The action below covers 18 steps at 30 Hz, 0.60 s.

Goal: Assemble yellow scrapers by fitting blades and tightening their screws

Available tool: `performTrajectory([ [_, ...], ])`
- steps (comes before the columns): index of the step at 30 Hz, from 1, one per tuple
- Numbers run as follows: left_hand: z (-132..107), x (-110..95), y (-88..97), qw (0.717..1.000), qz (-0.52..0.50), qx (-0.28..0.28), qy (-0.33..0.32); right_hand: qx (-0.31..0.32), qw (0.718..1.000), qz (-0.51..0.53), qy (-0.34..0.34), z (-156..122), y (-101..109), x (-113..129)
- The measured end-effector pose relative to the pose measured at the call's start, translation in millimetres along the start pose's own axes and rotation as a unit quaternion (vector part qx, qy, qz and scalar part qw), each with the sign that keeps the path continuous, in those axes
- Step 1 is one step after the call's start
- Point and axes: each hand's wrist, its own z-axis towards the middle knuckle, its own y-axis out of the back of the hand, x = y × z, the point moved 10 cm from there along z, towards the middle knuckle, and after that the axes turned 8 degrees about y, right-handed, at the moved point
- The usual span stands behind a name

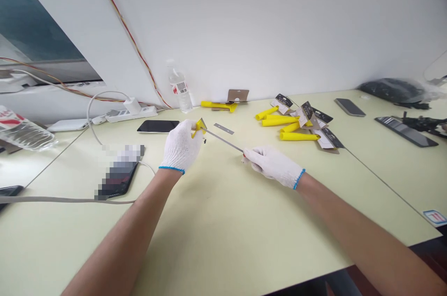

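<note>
Both hands wear white knit gloves with blue cuffs. My left hand (180,144) is closed around a yellow scraper (200,125), whose head sticks out past the fingers; its handle is hidden in the glove. In my closed right hand (270,163) is a screwdriver (223,140) with a long metal shaft and a bit of red at the grip. The shaft points left and its tip meets the scraper head, though exact contact is too small to tell. Just beyond the shaft lies a flat metal blade (224,128). A small dark piece (205,141) sits below the scraper head.
Several yellow scrapers (299,136) with card packaging lie at the right; another yellow scraper (209,104) rests by the wall. Phones (158,126) lie on the table (223,230). A water bottle (181,91) stands behind my left hand. Left are a power strip (132,113) and cables.
</note>
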Motion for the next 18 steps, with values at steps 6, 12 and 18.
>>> performTrajectory([
  [6,1,2,-1.6,1.0,-0.004,0.01,0.018,-0.052,0.997,-0.018,0.046,10,-12,22],
  [12,0,2,-2.5,1.0,0.017,0.003,0.015,-0.066,0.989,-0.028,0.13,-49,130,-16],
  [18,-5,0,-5.9,1.0,-0.009,0.007,0.007,-0.124,0.969,-0.127,0.17,-143,364,-173],
])
